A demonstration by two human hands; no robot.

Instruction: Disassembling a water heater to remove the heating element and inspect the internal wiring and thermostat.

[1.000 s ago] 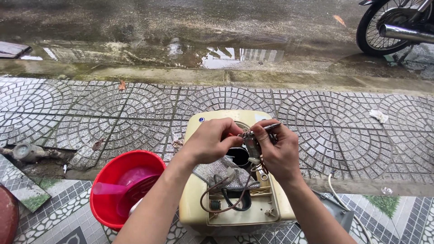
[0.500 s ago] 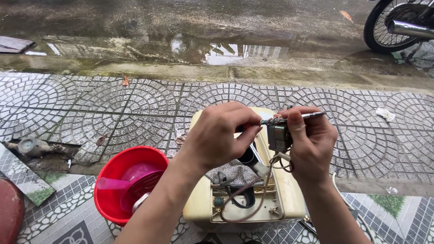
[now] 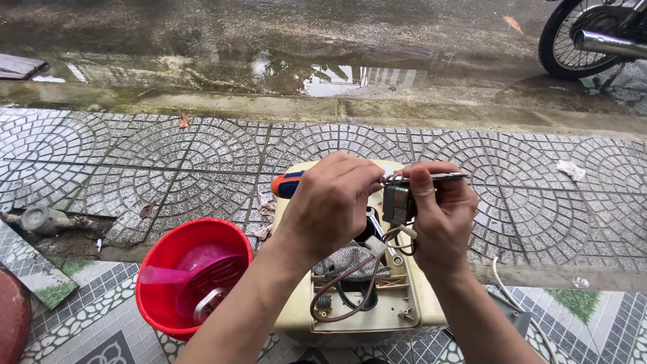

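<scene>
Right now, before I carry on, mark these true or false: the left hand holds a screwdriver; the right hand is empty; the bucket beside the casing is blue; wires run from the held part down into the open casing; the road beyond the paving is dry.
1. The left hand holds a screwdriver. True: its orange and blue handle sticks out past the hand.
2. The right hand is empty. False: it holds a small dark electrical part.
3. The bucket is blue. False: the bucket is red, with pink plastic pieces inside.
4. Wires run from the held part into the open casing. True: brown wires loop down into the cream casing.
5. The road is dry. False: the road is wet, with a puddle at the kerb.
</scene>
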